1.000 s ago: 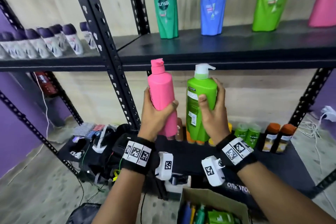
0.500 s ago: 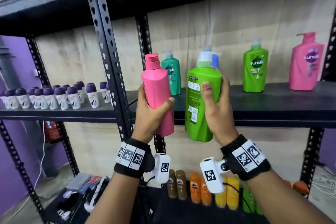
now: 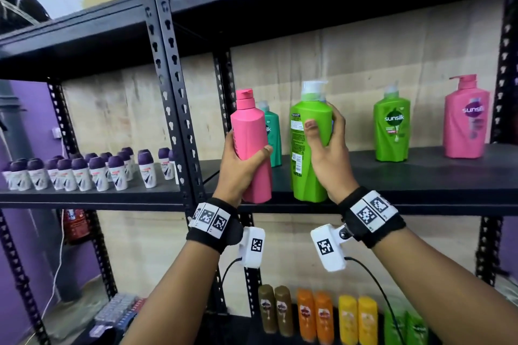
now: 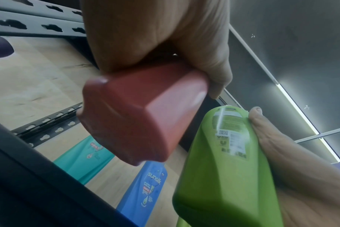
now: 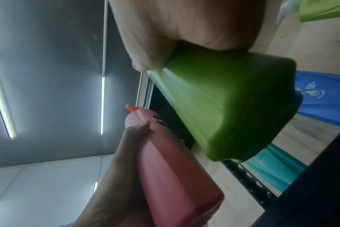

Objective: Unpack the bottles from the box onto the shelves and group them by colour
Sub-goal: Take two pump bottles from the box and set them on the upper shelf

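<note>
My left hand (image 3: 241, 165) grips a pink bottle (image 3: 251, 137) upright, its base (image 4: 145, 110) held in the air in front of the middle shelf (image 3: 420, 176). My right hand (image 3: 328, 148) grips a light green pump bottle (image 3: 307, 148) beside it, its base (image 5: 229, 107) at the shelf's front edge. On that shelf stand a teal bottle (image 3: 273, 137) behind the pink one, a light green Sunsilk bottle (image 3: 392, 129) and a pink Sunsilk pump bottle (image 3: 466, 120) at the right. A blue bottle (image 4: 145, 187) shows in the left wrist view.
Black slotted uprights (image 3: 168, 87) divide the racks. The left shelf carries several purple-capped roll-ons (image 3: 84, 173). On the lower shelf stand brown (image 3: 276, 308), orange (image 3: 315, 314), yellow (image 3: 356, 319) and green (image 3: 406, 328) bottles. The shelf between the held green bottle and the green Sunsilk bottle is bare.
Both hands have risen with their bottles from below the middle shelf to its level. My view has tilted up, and the box has gone out of sight.
</note>
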Motion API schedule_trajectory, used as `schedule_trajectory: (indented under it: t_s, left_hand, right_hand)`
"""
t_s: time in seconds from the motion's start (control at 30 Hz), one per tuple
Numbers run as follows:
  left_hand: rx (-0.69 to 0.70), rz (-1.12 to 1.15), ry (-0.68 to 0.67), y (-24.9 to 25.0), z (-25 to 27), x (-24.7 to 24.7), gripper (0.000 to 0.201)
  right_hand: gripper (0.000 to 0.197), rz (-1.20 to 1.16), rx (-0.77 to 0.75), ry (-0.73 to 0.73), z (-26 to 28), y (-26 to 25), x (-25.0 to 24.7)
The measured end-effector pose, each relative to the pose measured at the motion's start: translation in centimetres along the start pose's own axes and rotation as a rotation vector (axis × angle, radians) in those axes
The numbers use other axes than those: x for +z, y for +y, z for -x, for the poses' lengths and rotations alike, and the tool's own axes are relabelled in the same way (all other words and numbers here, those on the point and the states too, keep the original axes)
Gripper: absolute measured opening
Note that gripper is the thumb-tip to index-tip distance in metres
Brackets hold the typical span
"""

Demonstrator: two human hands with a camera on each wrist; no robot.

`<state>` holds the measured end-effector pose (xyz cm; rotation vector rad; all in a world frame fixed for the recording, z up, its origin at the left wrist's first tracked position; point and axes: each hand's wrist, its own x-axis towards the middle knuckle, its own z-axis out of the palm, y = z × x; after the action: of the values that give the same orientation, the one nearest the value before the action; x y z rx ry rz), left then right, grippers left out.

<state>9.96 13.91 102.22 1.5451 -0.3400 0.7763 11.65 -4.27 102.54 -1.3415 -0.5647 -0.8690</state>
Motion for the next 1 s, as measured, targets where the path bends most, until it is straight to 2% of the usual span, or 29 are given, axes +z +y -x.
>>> schedule_trajectory:
  t_s: [0.1,0.37,0.53,0.83,1.0]
  left_hand:
    - [-0.001,-0.020,-0.004,-1.2,-0.9,0.0,0.065]
    - [-0.043,0.004,0.059,-3.9,-2.5,0.6,0.082]
    - [-0.049,-0.019,0.081,-5.6,-3.8,0.8,0.090]
    - [-0.073,-0.202,0.021,-7.5,-7.4,0.8,0.103]
    - [-0.100,-0.295,-0.012,-8.5,-9.1,0.0,0.096]
  right_hand:
    - [0.067,0.018,0.035,-0.009,-0.5,0.6,0.3]
    - [0.077,-0.007,0.083,0.005,-0.6,2.7,1.2]
    - [0.074,0.081,0.109,-0.028,-1.5,3.9,2.1]
    - [0.070,0.215,0.200,-0.148,-4.3,6.9,4.4]
    - [0.069,0.296,0.251,-0.156,-5.9,8.9,6.1]
